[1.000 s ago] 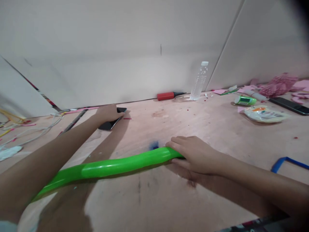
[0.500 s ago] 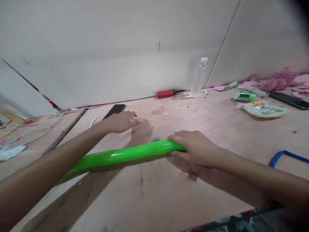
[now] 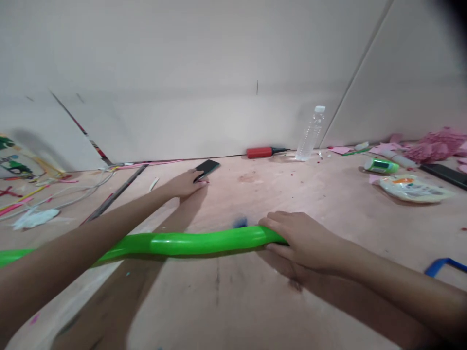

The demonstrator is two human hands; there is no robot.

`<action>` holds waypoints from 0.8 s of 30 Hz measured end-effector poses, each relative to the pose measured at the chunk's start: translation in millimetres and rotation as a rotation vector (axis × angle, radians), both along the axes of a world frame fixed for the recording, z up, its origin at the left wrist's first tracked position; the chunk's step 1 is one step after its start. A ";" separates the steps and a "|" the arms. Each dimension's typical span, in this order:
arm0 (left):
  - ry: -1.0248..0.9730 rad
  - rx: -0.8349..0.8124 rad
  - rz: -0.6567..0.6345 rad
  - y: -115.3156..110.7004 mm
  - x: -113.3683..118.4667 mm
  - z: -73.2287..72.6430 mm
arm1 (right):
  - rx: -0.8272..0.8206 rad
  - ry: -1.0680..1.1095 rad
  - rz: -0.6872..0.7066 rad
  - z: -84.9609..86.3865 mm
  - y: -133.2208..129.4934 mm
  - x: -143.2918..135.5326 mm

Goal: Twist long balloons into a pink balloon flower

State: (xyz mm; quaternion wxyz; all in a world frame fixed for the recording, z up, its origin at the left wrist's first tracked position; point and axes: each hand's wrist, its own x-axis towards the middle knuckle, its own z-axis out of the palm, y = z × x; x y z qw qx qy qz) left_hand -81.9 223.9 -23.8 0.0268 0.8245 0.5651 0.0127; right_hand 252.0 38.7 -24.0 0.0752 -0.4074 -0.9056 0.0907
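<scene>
A long green modelling balloon (image 3: 204, 243) stretches across the tabletop from the left edge and runs beneath my left forearm. My right hand (image 3: 295, 238) is closed round its right end, and the tip is hidden in the fingers. Farther back, my left hand (image 3: 187, 184) has its thumb and fingers round the near end of a dark smartphone (image 3: 208, 168). Just behind the balloon lies a small blue piece (image 3: 241, 222), blurred.
Along the wall lie a red hand pump (image 3: 259, 152) and an upright clear bottle (image 3: 310, 136). At right are a green-labelled tube (image 3: 381, 166), a plastic packet (image 3: 412, 188), pink paper (image 3: 434, 146) and a blue strip (image 3: 438, 266). White cables (image 3: 76, 187) lie at left.
My left hand has taken hold of the smartphone, which has shifted to the right. The balloon's left part now lies flatter, reaching the left edge. My right hand keeps its grip. The view has tilted slightly.
</scene>
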 end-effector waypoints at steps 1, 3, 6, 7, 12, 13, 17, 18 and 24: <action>-0.034 -0.006 -0.052 4.3 8.5 -1.1 | 0.001 -0.001 0.009 -0.2 -0.6 0.6; -0.080 -0.030 -0.139 15.9 29.0 -2.3 | 0.015 0.001 0.021 -2.0 -1.8 1.2; -0.124 -0.063 -0.266 35.7 68.1 -4.6 | 0.044 0.003 0.026 -6.0 -2.8 0.3; -0.133 -0.067 -0.313 41.6 83.4 -6.2 | 0.050 -0.001 0.028 -7.2 -2.9 -0.2; -0.174 -0.023 -0.496 62.3 170.6 -16.2 | 0.081 -0.018 0.017 -9.1 -2.5 -1.6; -0.181 -0.005 -0.516 65.2 187.3 -17.2 | 0.087 -0.017 0.015 -9.2 -2.7 -1.4; -0.167 0.082 -0.562 69.2 233.9 -18.0 | 0.087 -0.020 0.018 -10.1 -3.8 -0.1; -0.153 0.104 -0.572 67.3 238.9 -18.5 | 0.084 -0.023 0.014 -10.3 -3.9 0.1; -0.056 0.166 -0.613 42.4 229.8 -27.1 | 0.042 0.008 0.007 -9.9 -2.5 0.0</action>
